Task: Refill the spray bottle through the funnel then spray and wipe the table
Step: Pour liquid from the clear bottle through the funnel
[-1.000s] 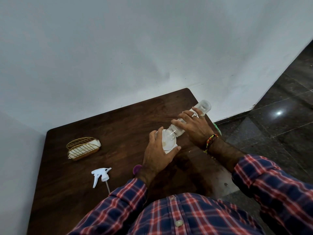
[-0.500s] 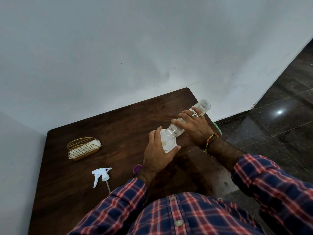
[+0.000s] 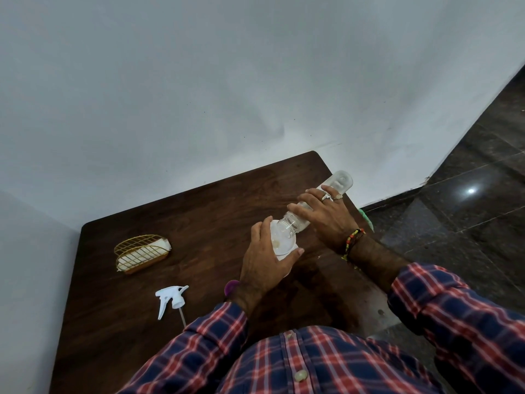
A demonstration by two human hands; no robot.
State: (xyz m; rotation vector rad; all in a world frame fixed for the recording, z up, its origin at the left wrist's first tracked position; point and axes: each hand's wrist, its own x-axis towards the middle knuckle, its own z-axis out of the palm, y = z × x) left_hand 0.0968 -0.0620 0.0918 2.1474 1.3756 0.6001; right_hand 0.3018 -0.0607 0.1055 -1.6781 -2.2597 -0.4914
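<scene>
Pour line: clear refill bottle [image 3: 318,206] lies tilted, its base raised up and away to the right of the right grip and its mouth angled down toward the left grip.
Right grip: right hand [image 3: 326,217] wraps its fingers over the refill bottle's middle, closed round it, with 2 rings showing on the fingers.
Left grip: left hand [image 3: 264,260] curls round the white funnel [image 3: 279,243] and whatever sits beneath it; the spray bottle body is hidden under the palm, so its fill level cannot be told.
Meeting point: the refill bottle's mouth sits just at the funnel bowl, directly between the 2 grips and nearer the left one.
Long axis: it runs from the left grip up and out past the right grip, so a steeper pour would call for lifting the base end, which the right hand controls.
Spray head: white trigger sprayer [image 3: 170,298] lies on the worktop [image 3: 199,211], well apart to the left of the left grip, unscrewed, with its dip tube pointing toward the person.
Step in hand: likely the refill itself; spraying and wiping are not yet begun.
Risk: a tilt off the funnel bowl would probably spill onto the worktop.
</scene>
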